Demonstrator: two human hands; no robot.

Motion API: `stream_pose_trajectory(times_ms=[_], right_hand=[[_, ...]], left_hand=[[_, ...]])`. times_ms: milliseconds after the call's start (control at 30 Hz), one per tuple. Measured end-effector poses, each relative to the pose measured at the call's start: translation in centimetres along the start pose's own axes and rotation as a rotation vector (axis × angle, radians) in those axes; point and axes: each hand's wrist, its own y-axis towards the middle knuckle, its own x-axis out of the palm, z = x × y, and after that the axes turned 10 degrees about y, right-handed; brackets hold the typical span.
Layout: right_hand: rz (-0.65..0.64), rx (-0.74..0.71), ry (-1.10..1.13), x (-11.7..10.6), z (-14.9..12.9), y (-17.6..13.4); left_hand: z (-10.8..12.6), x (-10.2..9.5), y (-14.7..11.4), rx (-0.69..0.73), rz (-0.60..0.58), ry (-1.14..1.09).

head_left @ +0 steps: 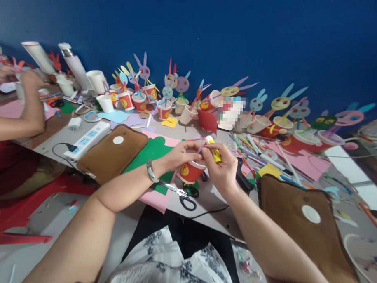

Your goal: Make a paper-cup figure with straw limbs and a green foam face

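My left hand (185,153) and my right hand (221,165) meet over a red and white paper cup (192,172), fingertips pinched together. A thin purple strip (201,149) shows between them at the cup's rim; its lower end is hidden. My left fingers also rest by the rim. Just behind the right fingers is a yellow glue stick (217,154) with a white end; whether it touches the hand I cannot tell. Scissors (187,200) with black handles lie in front of the cup, and green paper (153,157) lies left of it on pink paper.
Finished-looking rabbit figures in paper cups (164,109) line the back by the blue wall. Brown pouches (114,151) lie at both sides. Markers (253,148) are scattered on the right. A power strip (88,140) and another person's arm (29,107) are at left.
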Motion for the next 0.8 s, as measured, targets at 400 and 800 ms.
stream_pose_trajectory(times_ms=[400,800], right_hand=[[0.173,-0.232,-0.064,-0.8,0.5,0.1],[-0.089,-0.533,-0.305,-1.2,1.0,0.1]], left_hand=[[0.4,0.1,0.4,-0.089,0.116,-0.129],[0.2,0.1,0.0,0.009,0.091,0.022]])
